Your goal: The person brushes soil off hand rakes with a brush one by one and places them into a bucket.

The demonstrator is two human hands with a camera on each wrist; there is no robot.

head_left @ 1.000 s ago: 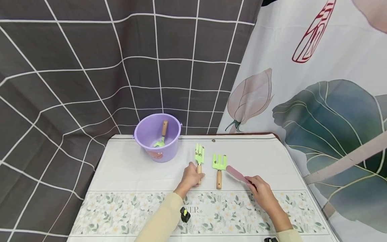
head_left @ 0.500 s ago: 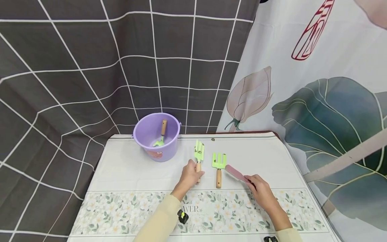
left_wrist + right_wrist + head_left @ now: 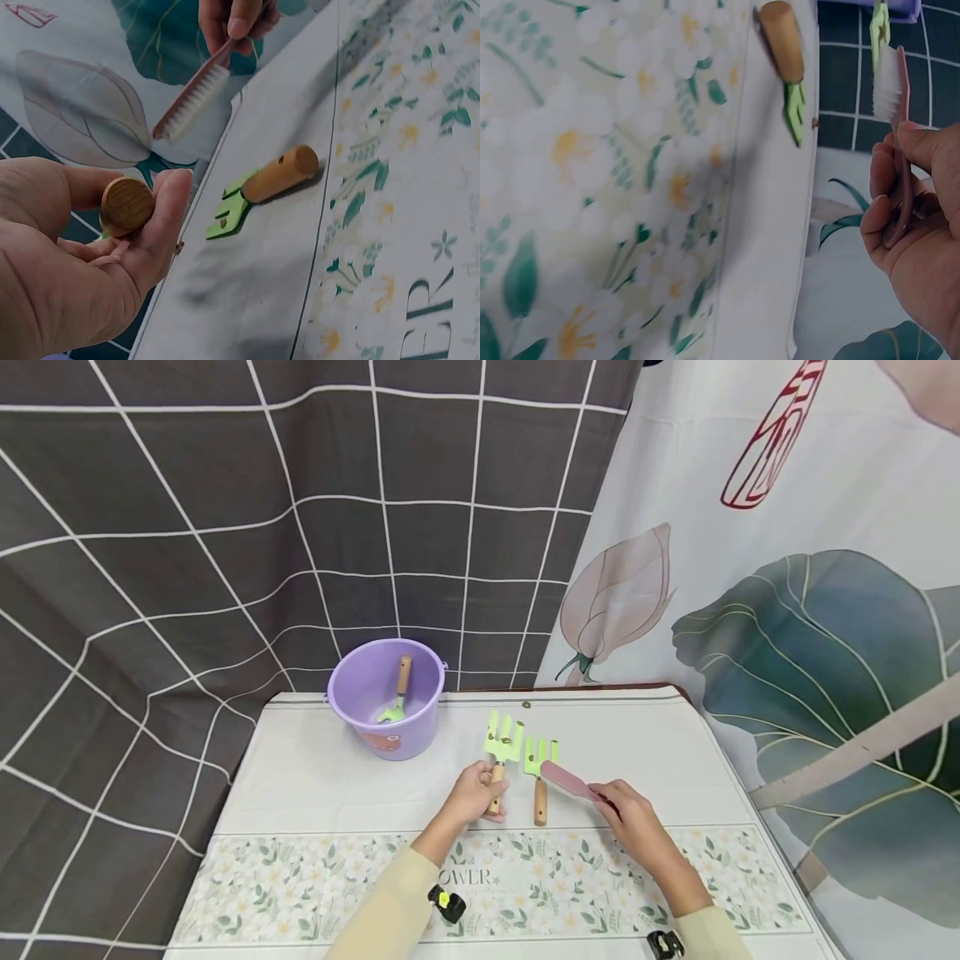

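Head view shows two bare hands, well apart, over a table covered with a white cloth (image 3: 637, 743) that has a printed band of flowers and leaves (image 3: 300, 893). The left hand (image 3: 472, 793) has its thumb and fingers wrapped round the round, pale wooden handle of a light-green, flat-pronged hand fork (image 3: 501, 748), whose prongs point away from the person and bear small brown bits. From the left wrist, the handle's rounded end shows between thumb and fingers. The right hand (image 3: 633, 820) is clamped on the handle of a slim, dusty-pink brush with white bristles (image 3: 567, 779), its head angled toward the left hand. Between the hands lies a second light-green fork with a brown wooden handle (image 3: 540, 802), flat on the cloth; the brush tip overlaps it from above, but the left wrist view shows the two apart. The right wrist view puts the bristles near the held fork; whether they touch cannot be told. Farther back on the left stands a round, light-purple plastic bucket (image 3: 408, 739), upright, with a small green tool with a wooden handle (image 3: 404, 677) leaning inside. One brown speck (image 3: 527, 704) lies near the table's far edge.
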